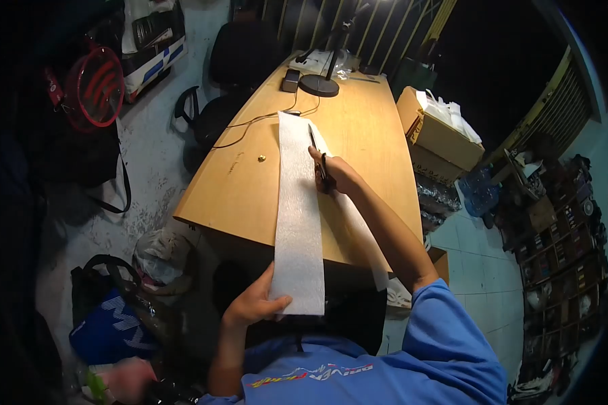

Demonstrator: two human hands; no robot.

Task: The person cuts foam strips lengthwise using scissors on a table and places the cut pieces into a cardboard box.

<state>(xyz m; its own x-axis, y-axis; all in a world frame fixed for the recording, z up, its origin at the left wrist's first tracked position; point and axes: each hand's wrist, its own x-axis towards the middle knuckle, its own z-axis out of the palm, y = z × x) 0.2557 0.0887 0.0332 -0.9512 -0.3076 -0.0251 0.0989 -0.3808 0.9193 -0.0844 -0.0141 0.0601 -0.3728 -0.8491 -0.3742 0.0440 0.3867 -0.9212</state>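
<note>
A long white sheet (298, 223) runs up the middle of the frame, its upper part on the wooden desk (368, 135) and its lower end reaching past the desk's near edge. The left hand (253, 305), at lower centre, pinches the lower left corner, thumb on top. Near the upper end, the right hand (338, 177) has its fingers closed around the handles of the scissors (324, 169), whose blades point up the frame. A narrower strip (363, 233) hangs beside the right forearm.

The cut could wander, since only the far corner is pinched and the sheet near the blades could lift or twist. The strip could snag on the forearm and tear the sheet. The black cable (250, 123) near the sheet's top could catch its edge.

The right fingers hide much of the handles, and how wide the blades stand cannot be told. The left fingertips are out of sight under the sheet. The small gold-coloured item (261, 158), left of the sheet, is too small to identify.
</note>
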